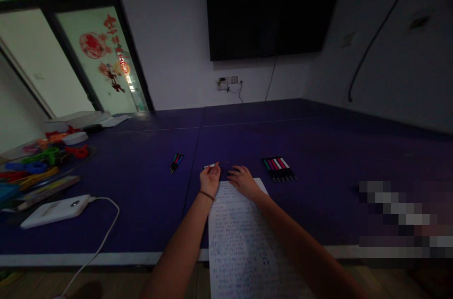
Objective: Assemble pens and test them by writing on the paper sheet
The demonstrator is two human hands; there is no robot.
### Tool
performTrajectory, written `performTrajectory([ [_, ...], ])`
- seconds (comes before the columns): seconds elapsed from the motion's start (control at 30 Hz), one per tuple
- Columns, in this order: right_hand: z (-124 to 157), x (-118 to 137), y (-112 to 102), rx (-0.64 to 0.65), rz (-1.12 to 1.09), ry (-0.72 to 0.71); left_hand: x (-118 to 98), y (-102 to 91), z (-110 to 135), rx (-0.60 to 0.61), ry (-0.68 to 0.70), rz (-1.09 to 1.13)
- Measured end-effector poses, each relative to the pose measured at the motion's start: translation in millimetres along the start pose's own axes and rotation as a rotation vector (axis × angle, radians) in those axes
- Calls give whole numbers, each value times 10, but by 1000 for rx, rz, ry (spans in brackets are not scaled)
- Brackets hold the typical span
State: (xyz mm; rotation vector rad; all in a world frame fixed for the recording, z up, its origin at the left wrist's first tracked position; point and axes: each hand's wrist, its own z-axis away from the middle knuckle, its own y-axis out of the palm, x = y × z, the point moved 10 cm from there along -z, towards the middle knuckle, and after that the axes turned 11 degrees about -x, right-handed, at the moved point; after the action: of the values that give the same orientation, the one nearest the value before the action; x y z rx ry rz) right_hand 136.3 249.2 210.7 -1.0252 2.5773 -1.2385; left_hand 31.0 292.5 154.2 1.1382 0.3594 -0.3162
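My left hand (210,179) is closed around a pen piece with a white barrel (209,166), held level just above the purple table (141,148). A thin, light strip (224,162) shows beside its fingertips; I cannot tell what it is. My right hand (243,180) reaches forward with its fingers apart, over a small dark piece (230,171) too dim to make out. Beneath my forearms lies a long sheet of handwritten paper (240,242). To the right is a row of several pens (278,169) with coloured and white barrels; a smaller group of pens (177,162) lies left.
At the left are a white power bank (56,211) with a cable (115,219), colourful scissors (49,153), a roll of white tape (75,138) and stacked papers (81,120). A dark television (272,11) hangs on the wall. Something blurred out (406,219) is at the right edge.
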Motion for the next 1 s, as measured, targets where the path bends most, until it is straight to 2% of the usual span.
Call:
performTrajectory([
  [0.13, 7, -60, 81, 48, -80, 35, 1, -8, -16, -4, 1, -15],
  [0.23, 5, -122, 47, 0, -128, 95, 13, -19, -37, -4, -6, -33],
  [0.3, -7, -169, -65, -105, -170, 144, 15, -32, -53, -6, 0, -59],
  [0.43, -1, -300, -403, -397, -303, 257, 6, -58, -73, -15, 25, -80],
  [0.5, 2, -315, -502, -468, -365, 273, 12, -65, -74, -18, 25, -83],
  [0.67, -19, -219, -576, -493, -420, 232, 22, -49, -60, -1, 24, -92],
  [1.0, -25, -144, -540, -481, -395, 177, 92, -10, -20, -5, -39, -90],
])
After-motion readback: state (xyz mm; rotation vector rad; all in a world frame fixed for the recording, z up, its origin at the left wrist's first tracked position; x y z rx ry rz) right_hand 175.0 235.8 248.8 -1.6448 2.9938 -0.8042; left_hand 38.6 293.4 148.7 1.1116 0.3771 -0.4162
